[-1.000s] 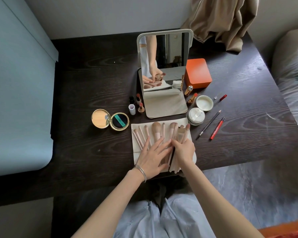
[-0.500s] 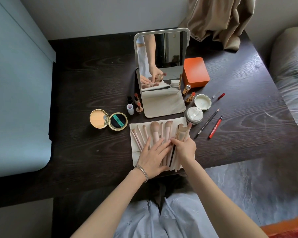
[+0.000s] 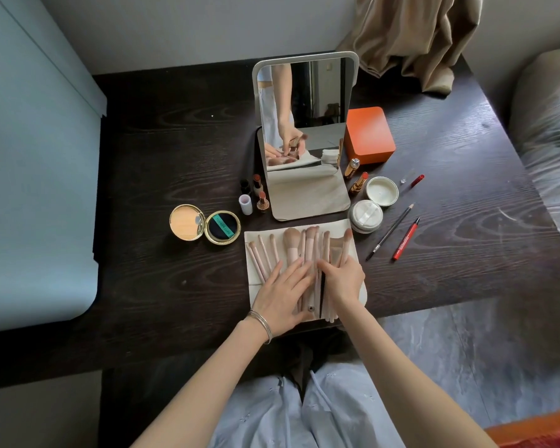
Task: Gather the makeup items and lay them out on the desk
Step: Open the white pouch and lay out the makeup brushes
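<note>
Several pink makeup brushes [image 3: 292, 245] lie fanned on a cream cloth pouch [image 3: 255, 238] at the desk's near edge. My left hand [image 3: 280, 294] lies flat on the left handles with its fingers spread. Beside it, my right hand [image 3: 342, 280] curls round the right-hand handles, among them a black one. Around the pouch lie an open gold compact [image 3: 188, 223], three lipsticks [image 3: 262, 200], a powder jar [image 3: 366, 216] with its lid [image 3: 382, 191], a dark pencil [image 3: 390, 232] and a red pen [image 3: 406, 239].
A standing mirror [image 3: 304, 101] faces me behind the pouch, with an orange box [image 3: 369, 135] to its right. A tan curtain [image 3: 411, 37] hangs over the far right corner of the dark wooden desk [image 3: 143, 189]. A pale blue panel [image 3: 36, 176] borders the left.
My right hand's fingers have shifted slightly over the brush handles, nudging the right-hand brushes. The left hand has stayed flat on the left ones.
</note>
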